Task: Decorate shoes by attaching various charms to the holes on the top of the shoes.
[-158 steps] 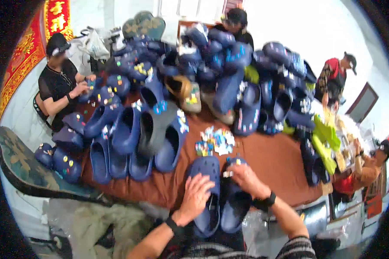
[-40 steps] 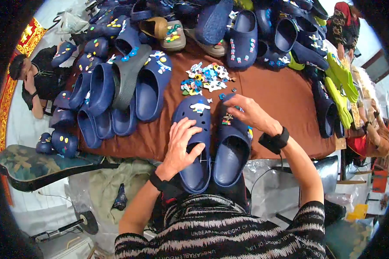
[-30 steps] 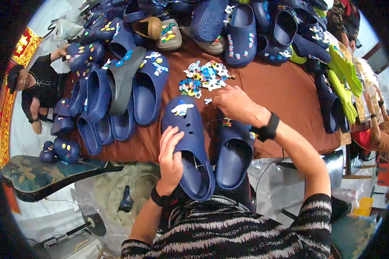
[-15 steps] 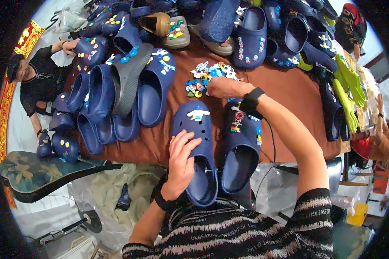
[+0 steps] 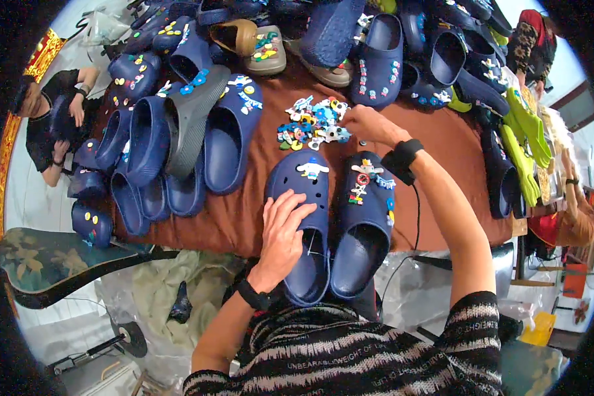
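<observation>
On brown cloth, left hand [image 5: 282,232] fingers spread on perforated rubbery navy clog [image 5: 303,224], right hand [image 5: 366,123] fingers closed in moulded charm pile [image 5: 310,123]

Row of navy clogs [image 5: 178,148] on the brown table [image 5: 452,142], tan decorated clog [image 5: 257,46], lime green clogs [image 5: 525,132], seated person [image 5: 56,122] at left, floral-patterned chair seat [image 5: 53,264].

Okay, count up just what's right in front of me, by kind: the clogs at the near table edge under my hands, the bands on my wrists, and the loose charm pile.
navy clogs: 2
black wristbands: 2
pile of charms: 1
Total: 5
</observation>
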{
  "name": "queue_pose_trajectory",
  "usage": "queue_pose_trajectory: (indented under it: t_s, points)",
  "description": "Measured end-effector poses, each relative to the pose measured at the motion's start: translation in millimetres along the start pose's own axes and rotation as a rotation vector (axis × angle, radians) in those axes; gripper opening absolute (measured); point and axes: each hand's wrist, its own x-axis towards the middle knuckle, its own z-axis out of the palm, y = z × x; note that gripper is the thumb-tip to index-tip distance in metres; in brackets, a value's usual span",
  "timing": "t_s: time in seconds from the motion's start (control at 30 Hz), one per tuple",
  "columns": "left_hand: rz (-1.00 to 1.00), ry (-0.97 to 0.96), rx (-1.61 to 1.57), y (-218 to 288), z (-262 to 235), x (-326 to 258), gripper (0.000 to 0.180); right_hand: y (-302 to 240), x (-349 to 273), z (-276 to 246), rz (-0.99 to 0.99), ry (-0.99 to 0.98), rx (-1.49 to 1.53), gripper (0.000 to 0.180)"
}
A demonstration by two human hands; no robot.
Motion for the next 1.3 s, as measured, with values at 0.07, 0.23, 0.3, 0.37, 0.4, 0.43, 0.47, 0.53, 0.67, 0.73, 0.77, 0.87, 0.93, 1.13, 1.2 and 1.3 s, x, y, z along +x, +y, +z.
queue_pose_trajectory:
  t_s: [0.07,0.23,0.3,0.37,0.4,0.43,0.47,0.53,0.67,0.73,0.77,0.87,0.93,1.13,1.2,1.3]
  points:
    - [-0.011,0.013,0.006,-1.0,-2.2,-1.8,0.054,-8.9,-11.2,-2.3,0.091,-0.006,-0.091,0.021]
    - [0.021,0.028,0.023,-2.3,-1.2,-1.9,0.056,17.0,-37.2,10.8,0.146,0.041,-0.157,0.026]
    - [0.024,0.028,0.022,-3.4,-0.1,-1.8,0.056,18.3,-36.5,13.2,0.097,0.084,-0.1,0.029]
    - [0.026,0.024,0.021,-4.8,0.9,-1.4,0.056,14.8,-29.3,15.0,0.136,-0.015,-0.102,0.037]
    - [0.03,0.021,0.012,-4.8,0.7,-1.5,0.056,13.5,-24.9,16.4,0.133,-0.012,-0.101,0.037]
    - [0.034,0.017,0.004,-4.8,0.7,-1.3,0.056,12.1,-20.2,18.3,0.152,-0.005,-0.014,0.034]
    - [0.036,0.017,0.006,-4.9,1.1,-0.4,0.056,11.2,-16.1,19.5,0.173,0.002,0.073,0.032]
    - [0.053,0.006,-0.024,-5.9,-0.1,-0.1,0.055,2.2,-7.9,16.6,0.174,0.029,0.002,0.029]
    - [0.047,0.01,0.0,-7.8,0.3,-1.3,0.055,-13.8,-1.4,15.9,0.096,0.036,-0.076,0.026]
    - [0.048,0.017,-0.003,-8.0,1.0,-1.5,0.055,-14.9,-0.2,19.7,-0.043,0.034,-0.134,0.025]
    - [0.047,0.017,-0.003,-7.2,0.7,-1.0,0.055,-15.2,1.3,20.5,-0.043,0.032,-0.133,0.025]
    - [0.045,0.012,-0.006,-4.0,-1.3,0.6,0.055,-13.0,5.5,21.9,-0.043,0.029,-0.212,0.023]
    - [0.034,0.019,-0.032,-4.7,-1.5,-0.1,0.055,-11.2,7.5,21.4,-0.089,0.055,-0.281,0.019]
    - [0.037,0.023,-0.031,-6.0,0.0,-1.2,0.054,-9.6,1.3,20.3,0.021,0.023,-0.364,0.016]
    - [0.033,0.022,-0.029,-6.7,-0.8,-1.3,0.054,-12.4,-1.0,20.3,0.029,0.01,-0.37,0.017]
    - [0.036,0.028,-0.024,-5.2,-1.2,-0.9,0.056,-15.3,-4.5,21.1,-0.01,-0.038,-0.347,0.02]
